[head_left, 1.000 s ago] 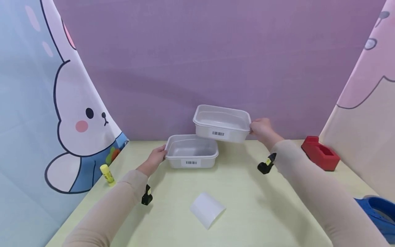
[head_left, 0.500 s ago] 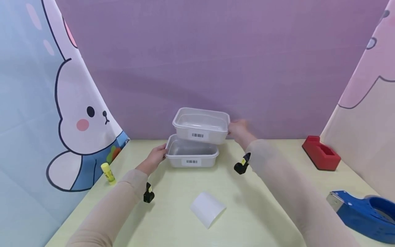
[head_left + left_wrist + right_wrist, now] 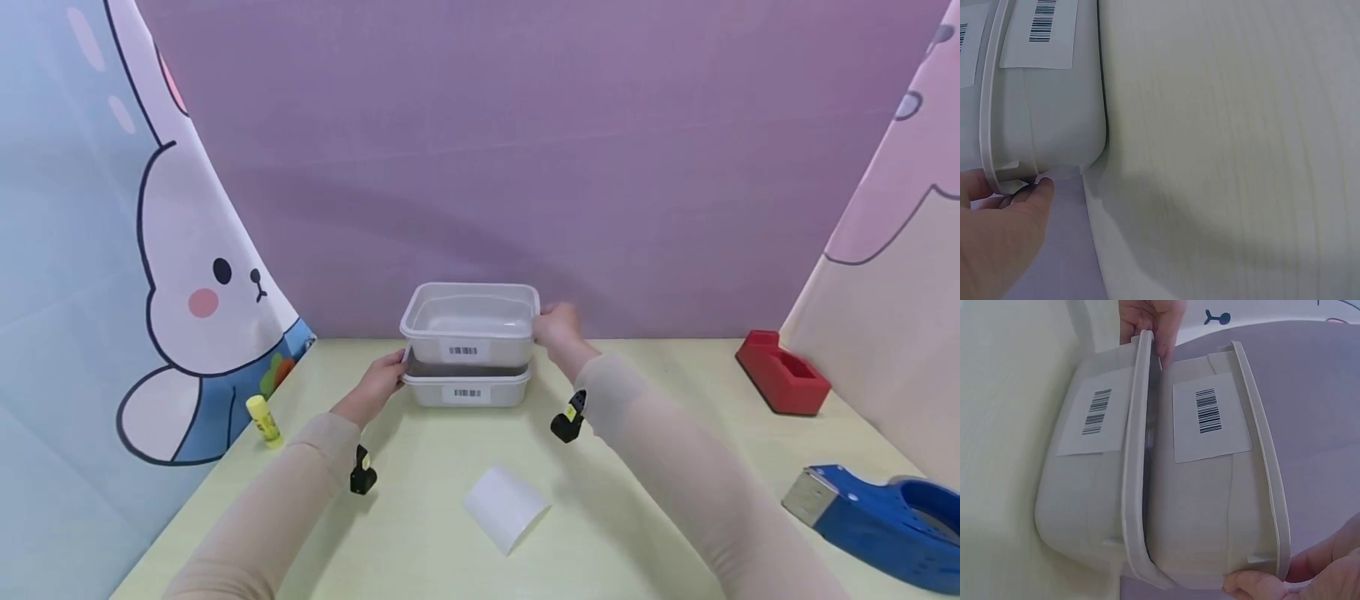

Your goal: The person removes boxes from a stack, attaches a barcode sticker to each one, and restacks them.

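Note:
Two white plastic bins with barcode labels are at the back of the table, one over the other. The lower bin [image 3: 465, 390] stands on the tabletop, and my left hand [image 3: 373, 385] grips the left end of its rim. Above it, the upper bin [image 3: 468, 348] is held by its right end in my right hand [image 3: 557, 327]. In the right wrist view the upper bin [image 3: 1200, 487] has its base at the lower bin's [image 3: 1094, 481] opening, slightly inside the rim. In the left wrist view the thumb and fingers of my left hand [image 3: 1007, 231] pinch the rim's corner.
A curled white sheet [image 3: 506, 508] lies on the table in front of the bins. At left stands a yellow glue stick [image 3: 263, 422]. To the right are a red tape dispenser base [image 3: 783, 373] and a blue tape gun [image 3: 885, 525]. A purple curtain [image 3: 480, 150] hangs behind.
My right hand has carried the upper bin left and down, from up at the right to over the lower bin, and levelled it. My left hand and the lower bin have stayed in place.

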